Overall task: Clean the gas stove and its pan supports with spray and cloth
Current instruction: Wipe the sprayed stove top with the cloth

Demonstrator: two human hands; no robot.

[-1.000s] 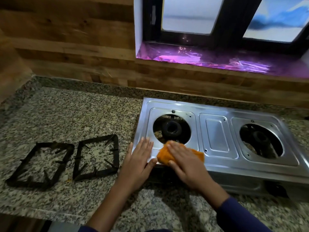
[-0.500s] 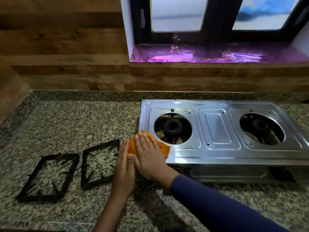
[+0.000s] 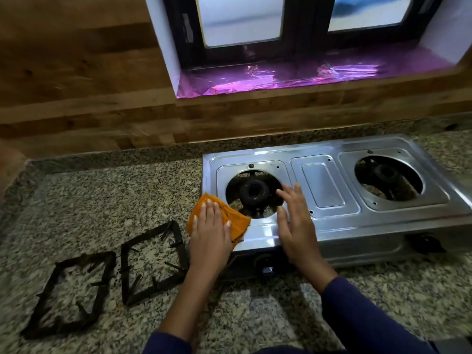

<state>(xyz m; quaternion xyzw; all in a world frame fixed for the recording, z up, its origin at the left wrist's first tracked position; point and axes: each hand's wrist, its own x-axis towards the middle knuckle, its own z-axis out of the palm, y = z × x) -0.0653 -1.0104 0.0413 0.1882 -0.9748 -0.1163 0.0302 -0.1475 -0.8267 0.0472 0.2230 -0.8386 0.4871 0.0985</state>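
the orange cloth [image 3: 236,222] lies folded on the front left corner of the gas stove [image 3: 323,185], part of it hanging past the stove's left edge. the left hand [image 3: 210,233] presses it flat, fingers straight and close together on top, not curled round it. the right hand [image 3: 296,221] is spread over the steel just right of the stove's left burner [image 3: 254,191], fingers wide and holding nothing; whether the palm touches the top i cannot tell. two black pan supports [image 3: 148,233] lie on the granite surface [image 3: 127,200] left of the stove, one just beside it, the other further out.

the cloth looks soft and light and will bunch, so a flat palm on its middle should steer it best. the steel top is likely slick and the stove light enough to shift, so a steadying hand helps. the supports look stiff and spiky: take them by the outer frame.
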